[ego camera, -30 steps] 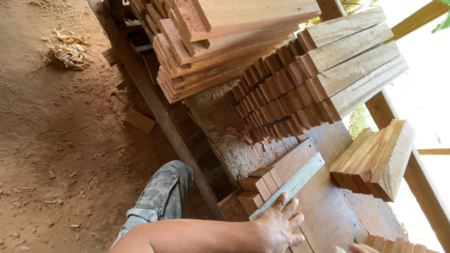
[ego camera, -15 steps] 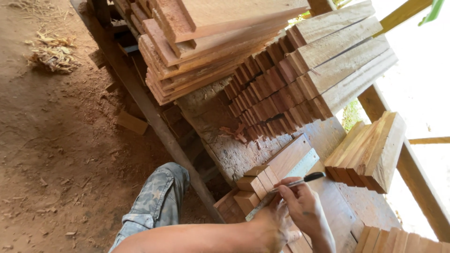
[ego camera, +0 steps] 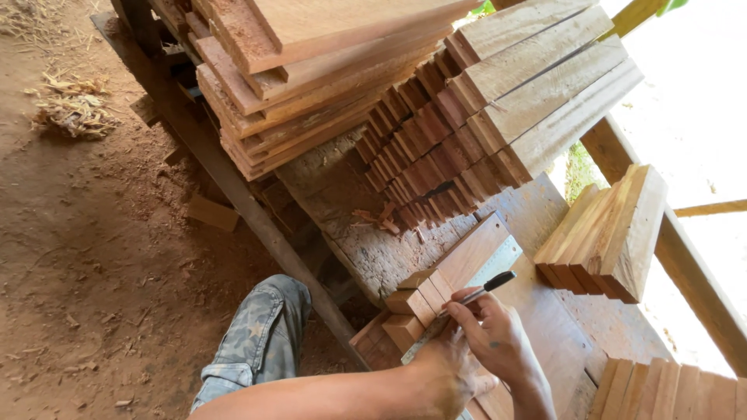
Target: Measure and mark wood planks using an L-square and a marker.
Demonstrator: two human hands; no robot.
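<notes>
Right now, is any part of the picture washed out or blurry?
Head view: the ground outside at the right edge is blown out white by sun; the planks, pen and right hand sit in shade and look sharp; no obvious blur.

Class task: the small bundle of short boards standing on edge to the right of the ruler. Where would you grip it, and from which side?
Probably across the short boards from above, fingers clamping the two outer flat faces. They stand on edge, packed face to face and leaning, so squeezing keeps them together. The top edges are free; the bench blocks the underside.
</notes>
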